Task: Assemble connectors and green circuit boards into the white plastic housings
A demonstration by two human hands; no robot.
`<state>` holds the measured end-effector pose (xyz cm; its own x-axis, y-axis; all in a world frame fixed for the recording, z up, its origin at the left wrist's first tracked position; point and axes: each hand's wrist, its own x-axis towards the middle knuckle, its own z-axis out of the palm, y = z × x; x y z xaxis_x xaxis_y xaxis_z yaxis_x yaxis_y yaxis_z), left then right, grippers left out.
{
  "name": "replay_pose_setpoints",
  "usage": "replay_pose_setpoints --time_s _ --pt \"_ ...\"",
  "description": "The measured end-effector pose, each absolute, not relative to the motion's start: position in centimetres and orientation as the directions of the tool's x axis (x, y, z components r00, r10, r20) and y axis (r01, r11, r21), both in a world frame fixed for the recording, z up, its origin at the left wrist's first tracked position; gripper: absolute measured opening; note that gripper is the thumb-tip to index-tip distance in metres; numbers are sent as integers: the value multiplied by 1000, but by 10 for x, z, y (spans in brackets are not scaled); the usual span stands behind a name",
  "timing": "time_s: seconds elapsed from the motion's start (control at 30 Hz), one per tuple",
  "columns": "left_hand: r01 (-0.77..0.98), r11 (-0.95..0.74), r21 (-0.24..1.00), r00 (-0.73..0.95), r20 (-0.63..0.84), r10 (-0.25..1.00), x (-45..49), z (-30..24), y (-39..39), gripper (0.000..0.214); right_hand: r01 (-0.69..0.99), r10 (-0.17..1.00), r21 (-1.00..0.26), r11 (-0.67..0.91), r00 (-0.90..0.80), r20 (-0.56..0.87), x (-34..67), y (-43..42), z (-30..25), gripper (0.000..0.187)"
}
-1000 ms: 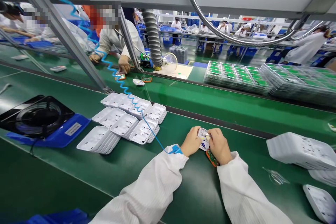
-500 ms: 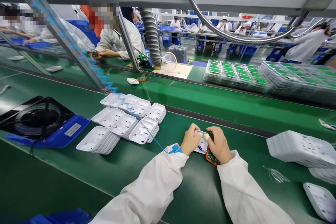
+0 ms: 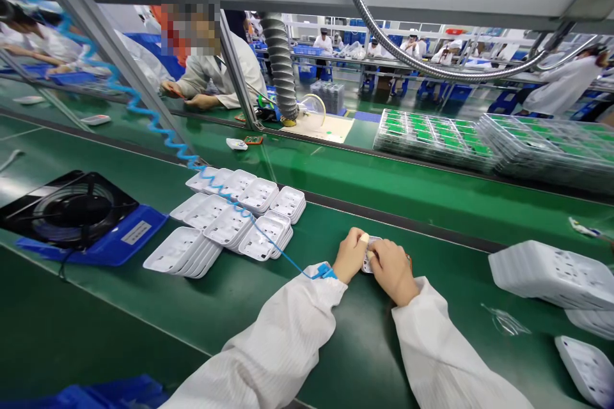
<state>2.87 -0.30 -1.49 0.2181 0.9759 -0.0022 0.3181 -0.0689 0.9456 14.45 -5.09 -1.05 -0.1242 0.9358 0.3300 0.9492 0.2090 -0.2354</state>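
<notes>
A small white plastic housing (image 3: 367, 264) lies between my two hands on the green bench and is largely covered by them. My left hand (image 3: 349, 255) grips its left side, with the thumb, in a pale finger cot, at the top edge. My right hand (image 3: 394, 270) is closed over its right side, fingers bent down onto it; what lies under the fingertips is hidden. A sliver of the orange-edged circuit board (image 3: 410, 261) shows beside my right hand. Around my left wrist sits a blue wrist strap (image 3: 324, 271) with its cord.
Stacked white housings (image 3: 228, 225) stand to the left, beside a black fan (image 3: 79, 208) on a blue bin. More white shells (image 3: 551, 271) are piled at right near a clear plastic scrap (image 3: 508, 319). Beyond are trays of green boards (image 3: 432, 134) and a co-worker (image 3: 211, 73).
My right hand has turned over and closed further across the housing. The circuit board, plainly visible below it before, is now mostly hidden. My left thumb has shifted up along the housing's edge.
</notes>
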Motion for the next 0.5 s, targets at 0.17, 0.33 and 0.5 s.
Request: replay_pose_setpoints --time_s 0.17,0.33,0.5 --pt "343 -51 938 235 -33 971 28 -13 -4 15 976 923 -97 194 -148 357 146 -51 -16 12" --pt "360 -59 931 260 -39 965 28 -13 -4 15 964 927 -167 208 -140 349 151 -51 -17 16" --pt "385 -63 921 262 -44 964 27 -11 -5 16 949 940 -232 211 -132 315 152 -50 -16 15"
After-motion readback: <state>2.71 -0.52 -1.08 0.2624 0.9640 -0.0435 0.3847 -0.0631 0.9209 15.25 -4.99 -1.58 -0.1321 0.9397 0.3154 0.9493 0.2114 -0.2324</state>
